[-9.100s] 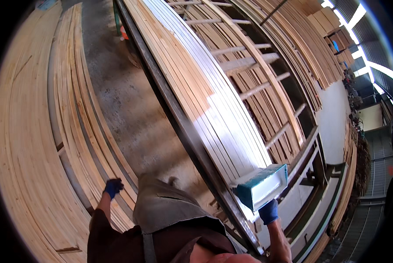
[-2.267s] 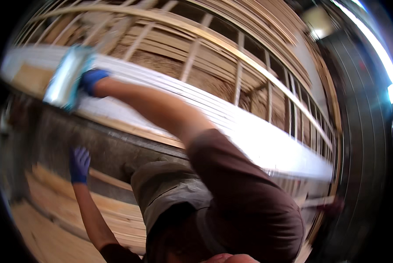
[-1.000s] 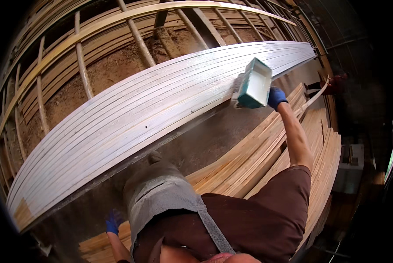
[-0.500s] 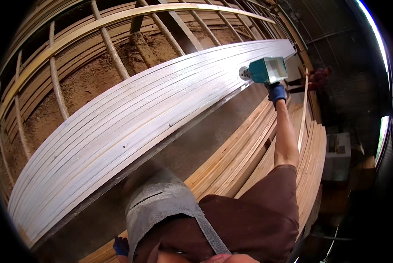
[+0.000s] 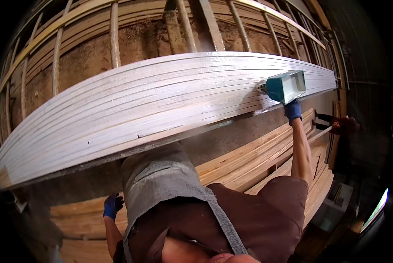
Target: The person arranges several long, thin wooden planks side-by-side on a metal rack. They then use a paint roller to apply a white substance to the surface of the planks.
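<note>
My right hand (image 5: 293, 111), in a blue glove, is closed on a teal box-shaped tool (image 5: 275, 90) with an open, whitish inside and a small fitting on its left side. Stretched out to the right, that arm holds the tool over a row of white-coated boards (image 5: 161, 96) lying side by side. Their surface looks wet and shiny near the tool. My left hand (image 5: 113, 206), also gloved in blue, hangs low at the left beside bare boards. Its fingers are apart and nothing shows in it.
Beyond the white boards stands a frame of wooden rails and rods (image 5: 114, 39) over brown ground. Stacked bare boards (image 5: 244, 160) lie behind me to the right. Another person (image 5: 343, 126) stands at the far right, and a white box (image 5: 334, 204) sits at lower right.
The view has turned, and the boards now lie more level across it. My right hand and the tool appear farther from the boards' right end. My left hand has come more fully into view.
</note>
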A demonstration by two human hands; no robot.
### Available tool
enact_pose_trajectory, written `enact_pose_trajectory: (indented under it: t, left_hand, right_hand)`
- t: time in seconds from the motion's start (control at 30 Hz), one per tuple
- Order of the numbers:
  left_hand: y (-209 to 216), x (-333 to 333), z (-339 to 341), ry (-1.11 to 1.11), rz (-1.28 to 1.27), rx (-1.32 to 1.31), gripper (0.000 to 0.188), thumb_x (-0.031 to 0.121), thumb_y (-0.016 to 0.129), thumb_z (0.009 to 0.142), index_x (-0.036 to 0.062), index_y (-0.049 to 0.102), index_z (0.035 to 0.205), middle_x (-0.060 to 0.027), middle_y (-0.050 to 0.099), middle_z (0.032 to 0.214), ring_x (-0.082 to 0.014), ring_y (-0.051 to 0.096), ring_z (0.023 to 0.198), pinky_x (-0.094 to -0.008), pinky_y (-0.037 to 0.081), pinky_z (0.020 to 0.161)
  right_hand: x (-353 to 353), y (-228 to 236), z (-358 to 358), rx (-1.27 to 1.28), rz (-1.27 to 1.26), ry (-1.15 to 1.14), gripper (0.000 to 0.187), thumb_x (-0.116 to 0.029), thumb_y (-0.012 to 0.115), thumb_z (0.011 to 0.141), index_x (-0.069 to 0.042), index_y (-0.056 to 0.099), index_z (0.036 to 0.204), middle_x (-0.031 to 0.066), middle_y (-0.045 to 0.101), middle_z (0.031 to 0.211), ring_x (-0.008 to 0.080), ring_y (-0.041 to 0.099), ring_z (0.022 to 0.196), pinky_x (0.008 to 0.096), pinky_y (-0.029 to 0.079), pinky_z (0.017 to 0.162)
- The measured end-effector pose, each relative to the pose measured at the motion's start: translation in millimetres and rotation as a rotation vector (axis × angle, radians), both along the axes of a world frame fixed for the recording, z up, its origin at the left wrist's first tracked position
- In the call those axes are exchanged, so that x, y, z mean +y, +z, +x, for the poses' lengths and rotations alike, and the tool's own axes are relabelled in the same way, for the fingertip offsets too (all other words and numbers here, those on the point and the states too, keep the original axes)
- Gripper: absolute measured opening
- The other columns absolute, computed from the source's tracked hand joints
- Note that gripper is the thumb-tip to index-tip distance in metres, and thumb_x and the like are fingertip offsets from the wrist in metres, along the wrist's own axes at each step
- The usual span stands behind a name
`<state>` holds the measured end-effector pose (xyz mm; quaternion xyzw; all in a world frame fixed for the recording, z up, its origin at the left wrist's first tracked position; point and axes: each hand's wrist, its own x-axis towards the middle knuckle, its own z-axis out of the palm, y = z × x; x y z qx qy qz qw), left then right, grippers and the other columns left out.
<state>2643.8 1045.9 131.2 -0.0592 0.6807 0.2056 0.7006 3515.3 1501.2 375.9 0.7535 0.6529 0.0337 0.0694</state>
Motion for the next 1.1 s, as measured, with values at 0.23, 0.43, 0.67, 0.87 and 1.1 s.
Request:
enact_pose_trajectory:
  t: [0.23,0.43,0.67,0.87,1.1]
  left_hand:
    - [6,-27,65,0.211,-0.14,0.073,0.053,0.05,0.056,0.094,0.0066,0.055,0.124,-0.0103,0.07,0.098,-0.0236,0.065,0.072,-0.0345,0.048,0.059]
    - [-10,6,64,0.237,-0.029,0.081,0.05,0.051,0.053,0.095,0.0087,0.056,0.123,-0.011,0.07,0.1,-0.0247,0.066,0.076,-0.0369,0.049,0.058]
    - [-23,21,38,0.293,0.085,0.199,0.045,0.053,0.055,0.094,0.0144,0.059,0.116,-0.0094,0.071,0.101,-0.0236,0.067,0.076,-0.0391,0.05,0.06]
    - [-28,-50,86,0.309,-0.178,0.12,0.046,0.049,0.057,0.096,0.0126,0.058,0.123,-0.0111,0.071,0.104,-0.0252,0.067,0.08,-0.0398,0.05,0.063]
    - [19,-36,130,0.214,-0.145,0.131,0.05,0.046,0.061,0.094,0.0042,0.061,0.121,-0.0134,0.071,0.104,-0.0245,0.069,0.083,-0.0371,0.056,0.071]
  right_hand:
    - [0,13,-142,0.32,-0.189,0.35,0.023,-0.023,0.065,0.085,-0.011,0.07,0.104,0.0147,0.071,0.095,0.0332,0.068,0.092,0.0414,0.054,0.078]
    - [9,22,-375,0.341,-0.382,0.612,0.016,-0.017,0.059,0.084,-0.006,0.067,0.078,0.0207,0.067,0.073,0.0369,0.068,0.069,0.048,0.054,0.065]
    - [-9,21,-380,0.398,-0.247,0.648,0.013,-0.014,0.065,0.075,-0.001,0.068,0.075,0.0225,0.065,0.066,0.0383,0.066,0.064,0.046,0.053,0.061]
    - [-51,55,-119,0.221,-0.196,0.494,0.022,-0.022,0.069,0.08,-0.011,0.072,0.098,0.0157,0.072,0.093,0.0338,0.069,0.087,0.0422,0.055,0.074]
    - [-59,58,-165,0.25,-0.294,0.605,0.02,-0.024,0.07,0.077,-0.009,0.072,0.091,0.0163,0.07,0.083,0.0358,0.068,0.08,0.0442,0.053,0.069]
